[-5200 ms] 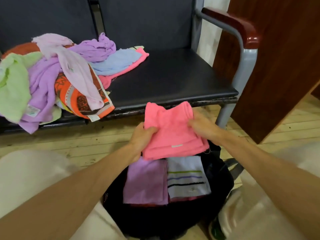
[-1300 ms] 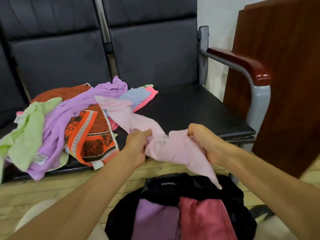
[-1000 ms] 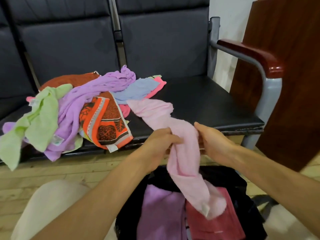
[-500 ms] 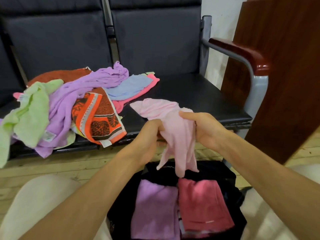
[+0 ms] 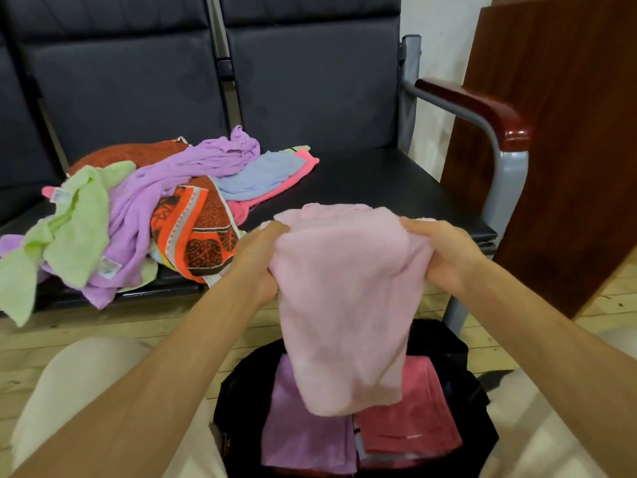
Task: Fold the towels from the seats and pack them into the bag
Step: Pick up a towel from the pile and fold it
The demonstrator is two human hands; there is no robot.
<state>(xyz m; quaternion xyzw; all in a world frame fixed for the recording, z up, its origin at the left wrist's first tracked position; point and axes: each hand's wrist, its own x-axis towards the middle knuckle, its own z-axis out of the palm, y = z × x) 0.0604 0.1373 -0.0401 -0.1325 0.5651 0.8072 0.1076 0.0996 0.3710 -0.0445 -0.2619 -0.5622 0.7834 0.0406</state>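
A reddish-brown wooden panel stands at the right edge, against a white wall at upper right; pale wooden floorboards run below.

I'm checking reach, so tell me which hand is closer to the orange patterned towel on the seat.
Left. The left hand grips the pale pink towel right beside the orange patterned towel; the right hand holds the pink towel's far edge, well to the right.

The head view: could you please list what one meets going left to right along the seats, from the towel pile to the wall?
Light green towel → purple towel → orange patterned towel → light blue towel → bare black seat → grey armrest with red-brown pad → dark wooden panel.
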